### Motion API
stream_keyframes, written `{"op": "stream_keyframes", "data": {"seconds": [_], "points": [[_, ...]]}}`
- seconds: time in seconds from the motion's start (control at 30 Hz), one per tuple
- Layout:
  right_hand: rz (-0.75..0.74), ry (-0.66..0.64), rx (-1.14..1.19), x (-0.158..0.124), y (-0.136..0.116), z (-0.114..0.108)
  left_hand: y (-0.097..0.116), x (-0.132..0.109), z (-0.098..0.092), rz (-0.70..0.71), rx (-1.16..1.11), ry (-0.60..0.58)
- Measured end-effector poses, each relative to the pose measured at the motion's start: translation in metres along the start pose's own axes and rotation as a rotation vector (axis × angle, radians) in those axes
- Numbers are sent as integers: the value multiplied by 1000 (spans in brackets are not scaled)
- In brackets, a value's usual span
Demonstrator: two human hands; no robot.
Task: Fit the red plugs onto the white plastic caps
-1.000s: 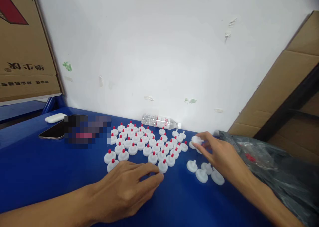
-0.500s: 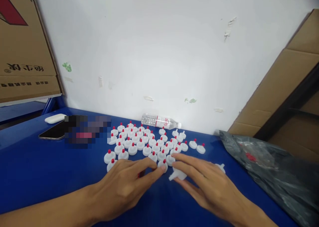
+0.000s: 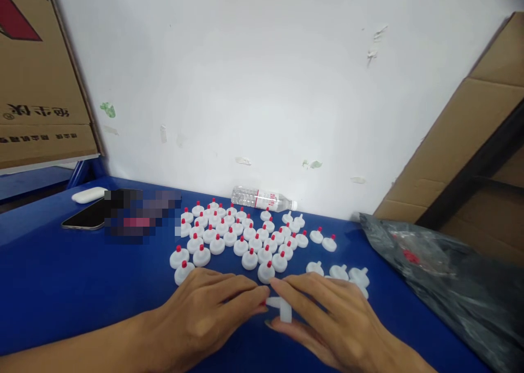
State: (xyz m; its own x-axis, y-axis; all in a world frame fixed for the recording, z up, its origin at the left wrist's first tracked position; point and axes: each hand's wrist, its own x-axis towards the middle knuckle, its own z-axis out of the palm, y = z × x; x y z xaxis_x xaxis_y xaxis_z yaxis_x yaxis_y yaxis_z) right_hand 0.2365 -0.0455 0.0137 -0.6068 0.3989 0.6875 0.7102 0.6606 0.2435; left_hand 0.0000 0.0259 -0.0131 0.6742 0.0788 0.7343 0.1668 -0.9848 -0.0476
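Well beyond the left hand (image 3: 204, 307), at its far left, a printed cardboard box (image 3: 41, 72) is seen. Nearer to that hand, though well apart, a white case (image 3: 89, 195) and a dark phone (image 3: 84, 214) are laid on the blue table (image 3: 49, 274); what lies right of the phone is blurred out. Just beyond the left hand's knuckles, white disc-shaped pieces with red tips (image 3: 217, 244) are grouped, nozzles up, and behind them a clear bottle (image 3: 245, 196) is laid on its side. A red cap (image 3: 263, 303), mostly hidden, is pinched in the left fingertips. Just right of it, a white piece (image 3: 285, 311) is gripped on edge between the right hand's thumb and fingers, its nozzle directed at the cap; whether the nozzle is seated inside cannot be told. Just beyond the right hand (image 3: 335, 313), bare-nozzled pieces (image 3: 360, 276) are gathered, partly covered by it. Farther right of that hand, a dark plastic bag (image 3: 442, 302) is spread, with a clear packet (image 3: 429, 261) on it, and cardboard (image 3: 442, 138) is propped behind.
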Motion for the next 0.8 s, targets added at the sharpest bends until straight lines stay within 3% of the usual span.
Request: {"op": "stream_keyframes", "data": {"seconds": [0.33, 0.53, 0.8], "points": [[54, 72, 24, 0, -13, 1, 15, 5, -3, -86, -51, -97], [67, -19, -16, 2, -22, -5, 20, 1, -6, -151, -126, -210], [3, 6, -44, -4, -23, 0, 20, -1, -7, -194, -177, -301]]}}
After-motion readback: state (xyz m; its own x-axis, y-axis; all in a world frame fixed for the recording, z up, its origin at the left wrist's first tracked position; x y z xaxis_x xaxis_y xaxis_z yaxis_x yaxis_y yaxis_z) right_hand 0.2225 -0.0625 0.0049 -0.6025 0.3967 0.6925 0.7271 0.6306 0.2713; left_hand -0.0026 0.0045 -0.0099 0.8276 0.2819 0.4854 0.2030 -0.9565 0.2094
